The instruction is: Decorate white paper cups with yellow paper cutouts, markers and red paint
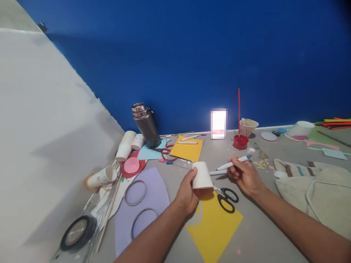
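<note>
My left hand (190, 191) is closed around a plain white paper cup (202, 176), which is upside down with its wide rim toward me. In my right hand (245, 175) is a white marker with a blue tip (233, 163), pointing left toward the cup and apart from it. A second white pen (218, 172) shows below that marker; whether my right hand also holds it I cannot tell. Beneath the cup, black-handled scissors (228, 200) lie partly over a yellow paper sheet (215, 228), their blades mostly hidden by the cup.
Left lie purple paper (155, 182), tape rings (135, 193), a wooden stick (109, 212) and more paper cups (127, 140). A dark flask (146, 128) leans behind. Red-handled scissors (166, 150) rest near orange paper (189, 150). A cloth bag (296, 182) lies right.
</note>
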A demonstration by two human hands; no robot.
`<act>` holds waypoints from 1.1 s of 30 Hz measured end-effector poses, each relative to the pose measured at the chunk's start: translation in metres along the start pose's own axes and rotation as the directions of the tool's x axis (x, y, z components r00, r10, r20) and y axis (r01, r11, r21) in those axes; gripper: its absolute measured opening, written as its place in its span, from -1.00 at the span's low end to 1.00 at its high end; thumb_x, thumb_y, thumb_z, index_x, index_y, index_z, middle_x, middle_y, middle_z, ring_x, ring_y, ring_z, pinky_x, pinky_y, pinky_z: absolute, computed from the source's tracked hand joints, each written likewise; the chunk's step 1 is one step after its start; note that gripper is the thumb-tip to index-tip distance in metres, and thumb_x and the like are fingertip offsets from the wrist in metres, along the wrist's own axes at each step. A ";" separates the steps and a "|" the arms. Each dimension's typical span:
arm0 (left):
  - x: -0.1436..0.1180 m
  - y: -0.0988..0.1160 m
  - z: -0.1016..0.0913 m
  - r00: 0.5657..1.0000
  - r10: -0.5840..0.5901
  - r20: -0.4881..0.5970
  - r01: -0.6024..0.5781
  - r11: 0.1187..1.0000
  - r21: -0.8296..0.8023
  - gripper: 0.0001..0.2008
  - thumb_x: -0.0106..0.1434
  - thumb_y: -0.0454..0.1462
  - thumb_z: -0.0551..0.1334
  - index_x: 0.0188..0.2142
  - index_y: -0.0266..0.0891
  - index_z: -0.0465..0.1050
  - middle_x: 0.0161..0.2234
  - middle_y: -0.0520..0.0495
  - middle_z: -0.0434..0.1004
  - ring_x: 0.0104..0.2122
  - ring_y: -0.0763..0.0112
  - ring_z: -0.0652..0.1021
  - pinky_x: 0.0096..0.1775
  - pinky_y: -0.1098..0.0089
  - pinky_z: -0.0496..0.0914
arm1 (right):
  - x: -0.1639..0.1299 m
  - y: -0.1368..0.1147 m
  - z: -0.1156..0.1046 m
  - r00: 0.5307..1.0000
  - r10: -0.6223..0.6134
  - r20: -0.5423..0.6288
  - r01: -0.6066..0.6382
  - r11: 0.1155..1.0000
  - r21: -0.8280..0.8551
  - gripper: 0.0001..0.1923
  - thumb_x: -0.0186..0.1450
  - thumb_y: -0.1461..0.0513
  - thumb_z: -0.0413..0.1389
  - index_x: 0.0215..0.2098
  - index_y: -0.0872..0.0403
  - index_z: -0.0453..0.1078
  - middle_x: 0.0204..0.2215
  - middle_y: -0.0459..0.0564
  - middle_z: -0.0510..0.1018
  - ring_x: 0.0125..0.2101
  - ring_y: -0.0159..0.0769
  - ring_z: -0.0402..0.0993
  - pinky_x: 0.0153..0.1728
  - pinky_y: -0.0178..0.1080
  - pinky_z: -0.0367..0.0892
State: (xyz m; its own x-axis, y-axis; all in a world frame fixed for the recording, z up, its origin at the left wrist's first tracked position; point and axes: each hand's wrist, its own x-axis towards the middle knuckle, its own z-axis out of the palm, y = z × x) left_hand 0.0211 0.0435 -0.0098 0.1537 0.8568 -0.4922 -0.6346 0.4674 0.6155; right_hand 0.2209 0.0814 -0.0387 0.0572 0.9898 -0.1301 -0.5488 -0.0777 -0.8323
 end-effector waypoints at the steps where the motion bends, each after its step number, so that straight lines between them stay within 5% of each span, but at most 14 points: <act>1: 0.000 0.000 0.000 1.000 0.004 0.008 -0.004 1.000 0.000 -0.75 0.39 -0.15 0.21 -0.07 -0.29 0.42 -0.35 -0.12 0.61 -0.40 0.20 0.67 -0.24 0.18 0.62 | -0.001 0.000 0.001 1.000 -0.006 -0.003 0.006 1.000 -0.002 -0.55 -0.04 0.00 0.53 -0.50 0.09 0.45 -0.72 -0.22 0.32 -0.70 -0.59 0.05 -0.69 -0.48 0.01; 11: 0.002 0.001 -0.006 0.987 -0.020 0.159 0.025 0.999 -0.032 -0.62 0.38 -0.06 0.22 -0.04 -0.35 0.47 -0.25 -0.25 0.64 -0.29 0.06 0.70 -0.17 0.08 0.62 | -0.041 -0.015 0.024 0.987 -0.157 0.047 0.163 0.972 -0.169 -0.58 0.09 -0.07 0.46 -0.36 0.03 0.50 -0.63 -0.13 0.46 -0.66 -0.48 0.22 -0.64 -0.38 0.16; 15: 0.001 0.003 -0.007 0.989 0.027 0.146 -0.024 0.999 -0.023 -0.59 0.37 -0.03 0.26 -0.01 -0.33 0.47 -0.26 -0.19 0.62 -0.35 0.12 0.69 -0.23 0.12 0.62 | -0.051 -0.019 0.021 0.957 -0.275 0.094 0.290 0.920 -0.264 -0.60 0.16 -0.09 0.43 -0.33 0.00 0.51 -0.58 -0.10 0.50 -0.62 -0.42 0.28 -0.64 -0.34 0.18; 23: -0.002 0.003 -0.002 0.980 -0.070 0.188 0.070 0.998 0.005 -0.57 0.49 -0.03 0.05 -0.01 -0.37 0.44 -0.34 -0.21 0.59 -0.40 0.12 0.67 -0.35 0.19 0.58 | -0.058 -0.018 0.011 0.925 -0.330 0.187 0.380 0.799 -0.466 -0.66 0.28 -0.07 0.35 -0.30 0.02 0.54 -0.56 -0.09 0.52 -0.59 -0.38 0.42 -0.62 -0.37 0.28; 33: -0.002 0.002 -0.006 0.974 -0.030 0.226 0.024 0.999 0.029 -0.55 0.44 -0.02 0.15 0.05 -0.37 0.44 -0.30 -0.20 0.58 -0.40 0.14 0.66 -0.33 0.18 0.59 | -0.069 -0.025 0.022 0.861 -0.443 0.249 0.501 0.661 -0.559 -0.66 0.29 -0.07 0.32 -0.35 0.02 0.56 -0.53 -0.04 0.58 -0.59 -0.35 0.48 -0.62 -0.37 0.32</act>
State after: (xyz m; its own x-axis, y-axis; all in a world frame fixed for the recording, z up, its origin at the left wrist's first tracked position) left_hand 0.0156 0.0412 -0.0112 0.3403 0.8693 -0.3585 -0.6087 0.4942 0.6207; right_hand 0.2124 0.0179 0.0024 0.0851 0.9167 0.3905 0.1318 0.3781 -0.9163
